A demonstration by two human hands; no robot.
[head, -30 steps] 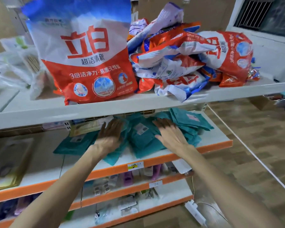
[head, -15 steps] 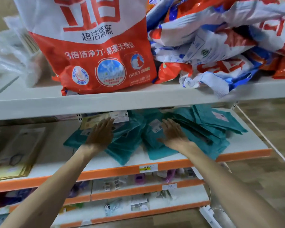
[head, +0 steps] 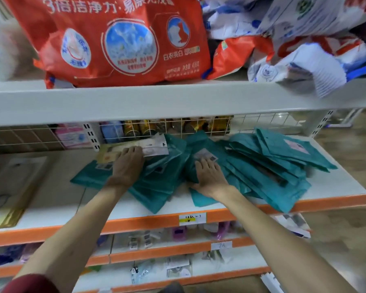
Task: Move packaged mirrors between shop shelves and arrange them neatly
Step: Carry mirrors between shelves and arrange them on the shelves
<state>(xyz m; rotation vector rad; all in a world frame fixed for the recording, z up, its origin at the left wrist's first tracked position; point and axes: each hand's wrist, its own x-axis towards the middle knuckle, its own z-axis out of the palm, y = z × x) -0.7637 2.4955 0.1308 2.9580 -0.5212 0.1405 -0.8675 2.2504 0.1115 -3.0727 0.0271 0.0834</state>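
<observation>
Several flat teal packages [head: 273,170] lie in loose overlapping heaps on the white, orange-edged shelf [head: 336,187]. My left hand [head: 128,166] lies palm down on the left heap [head: 154,187], its fingertips touching a pale yellow and white pack [head: 135,150] at the back. My right hand [head: 209,176] rests flat on the middle heap [head: 201,157], fingers spread beside a label. Neither hand has closed around a package.
Just above is a white shelf [head: 178,100] with a big red detergent bag [head: 118,39] and a pile of more bags [head: 294,39]. A wire back grid [head: 178,127] shows bottles behind. Clear flat packs [head: 11,187] lie left. Lower shelves [head: 156,250] hold small goods.
The view has come lower and nearer to the shelf. Both hands have slid a little further back over the teal heaps; the left one now touches the pale pack.
</observation>
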